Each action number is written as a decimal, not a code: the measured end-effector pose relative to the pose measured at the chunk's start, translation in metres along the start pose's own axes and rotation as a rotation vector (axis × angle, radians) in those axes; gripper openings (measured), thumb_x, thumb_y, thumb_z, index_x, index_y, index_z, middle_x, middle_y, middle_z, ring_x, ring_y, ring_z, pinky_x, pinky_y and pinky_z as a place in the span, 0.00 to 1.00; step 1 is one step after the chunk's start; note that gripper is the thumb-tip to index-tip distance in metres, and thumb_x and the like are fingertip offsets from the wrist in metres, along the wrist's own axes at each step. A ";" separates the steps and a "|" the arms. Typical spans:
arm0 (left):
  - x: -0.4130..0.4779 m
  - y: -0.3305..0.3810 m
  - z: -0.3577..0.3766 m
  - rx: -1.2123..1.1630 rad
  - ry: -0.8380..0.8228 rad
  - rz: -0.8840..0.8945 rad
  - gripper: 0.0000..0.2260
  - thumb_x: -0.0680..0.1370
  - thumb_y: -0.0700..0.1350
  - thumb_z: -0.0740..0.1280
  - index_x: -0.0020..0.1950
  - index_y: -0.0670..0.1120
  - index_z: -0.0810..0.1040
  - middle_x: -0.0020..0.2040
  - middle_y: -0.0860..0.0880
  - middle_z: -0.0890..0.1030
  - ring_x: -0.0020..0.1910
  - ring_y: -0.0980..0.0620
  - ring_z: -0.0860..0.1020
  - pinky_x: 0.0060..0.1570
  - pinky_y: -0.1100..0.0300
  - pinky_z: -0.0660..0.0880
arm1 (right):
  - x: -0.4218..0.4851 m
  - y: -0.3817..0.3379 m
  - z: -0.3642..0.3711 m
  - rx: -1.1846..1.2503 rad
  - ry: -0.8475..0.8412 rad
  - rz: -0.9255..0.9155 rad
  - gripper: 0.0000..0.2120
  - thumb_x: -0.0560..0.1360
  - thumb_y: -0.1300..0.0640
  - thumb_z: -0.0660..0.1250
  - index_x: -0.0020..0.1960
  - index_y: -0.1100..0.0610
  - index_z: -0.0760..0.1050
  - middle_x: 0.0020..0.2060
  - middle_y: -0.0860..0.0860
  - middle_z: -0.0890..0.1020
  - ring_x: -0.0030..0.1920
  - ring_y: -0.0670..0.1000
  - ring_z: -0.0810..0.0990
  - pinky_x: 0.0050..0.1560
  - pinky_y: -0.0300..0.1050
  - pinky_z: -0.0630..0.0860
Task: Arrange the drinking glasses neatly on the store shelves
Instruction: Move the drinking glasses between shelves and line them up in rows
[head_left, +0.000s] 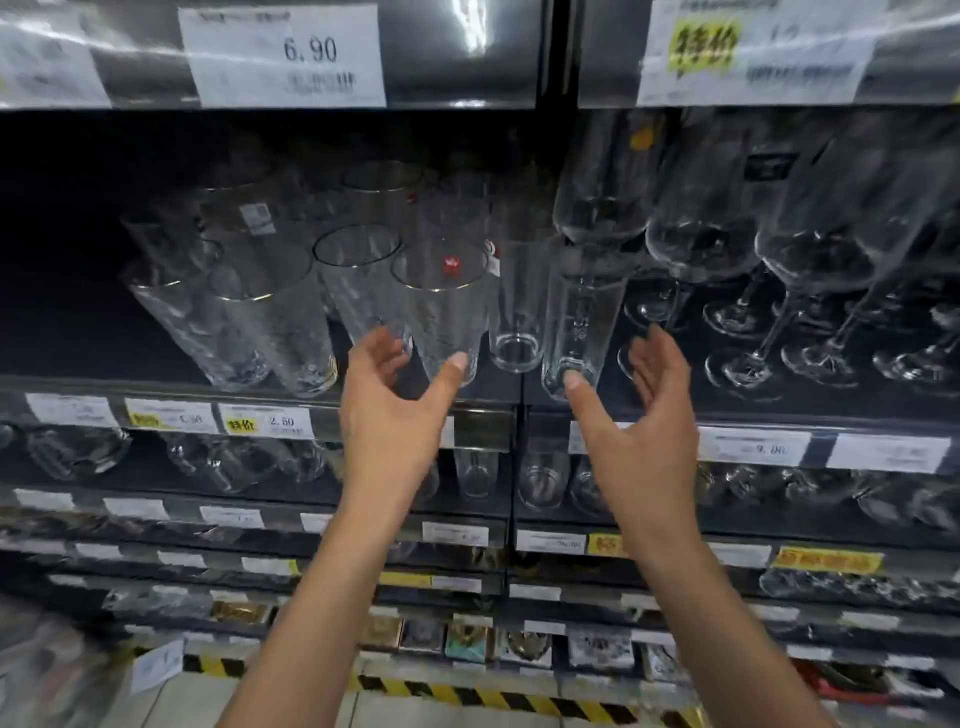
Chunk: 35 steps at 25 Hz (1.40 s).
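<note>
Tumblers (291, 312) left on the shelf (260, 387) — stemmed glasses (810, 270) right, hands (400, 395) before.

Shop: price tags (283, 54) on shelf edges, glassware (441, 312) rows

We have only one view: a head-worn wide-angle camera (straight lines bow toward the edges) facing forward and slightly down, close to the shelf (78, 384), with the left hand (395, 400) and right hand (649, 410) entering from the bottom edge.
</note>
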<state>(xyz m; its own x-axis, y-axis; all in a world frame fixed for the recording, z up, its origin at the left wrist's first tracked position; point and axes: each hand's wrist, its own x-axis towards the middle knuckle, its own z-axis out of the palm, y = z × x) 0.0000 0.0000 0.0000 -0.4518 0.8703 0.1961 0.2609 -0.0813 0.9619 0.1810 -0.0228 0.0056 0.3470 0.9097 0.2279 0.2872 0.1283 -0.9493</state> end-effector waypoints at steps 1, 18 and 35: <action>0.003 0.003 0.003 0.068 -0.008 0.001 0.35 0.71 0.58 0.76 0.72 0.49 0.67 0.65 0.53 0.76 0.64 0.57 0.76 0.66 0.55 0.73 | 0.008 -0.001 0.003 -0.024 -0.013 0.018 0.42 0.72 0.42 0.73 0.78 0.45 0.55 0.73 0.42 0.67 0.72 0.42 0.66 0.72 0.45 0.65; 0.024 -0.004 0.026 0.142 0.095 0.026 0.35 0.59 0.66 0.76 0.59 0.53 0.70 0.50 0.56 0.82 0.52 0.54 0.81 0.54 0.53 0.79 | 0.035 0.010 0.029 -0.066 -0.036 -0.028 0.24 0.67 0.46 0.78 0.55 0.43 0.68 0.44 0.36 0.78 0.47 0.43 0.79 0.50 0.46 0.74; -0.066 -0.032 -0.158 -0.475 0.354 0.086 0.35 0.53 0.55 0.81 0.60 0.55 0.80 0.52 0.40 0.85 0.56 0.31 0.79 0.58 0.35 0.75 | -0.058 -0.036 0.120 0.609 -1.052 0.009 0.30 0.51 0.48 0.81 0.53 0.48 0.82 0.41 0.60 0.84 0.40 0.59 0.83 0.41 0.51 0.80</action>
<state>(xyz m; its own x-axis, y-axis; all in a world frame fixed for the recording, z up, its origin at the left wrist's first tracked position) -0.1129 -0.1314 -0.0137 -0.7241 0.6428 0.2500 -0.0637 -0.4234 0.9037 0.0434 -0.0333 0.0009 -0.6286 0.7510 0.2023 -0.2764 0.0274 -0.9607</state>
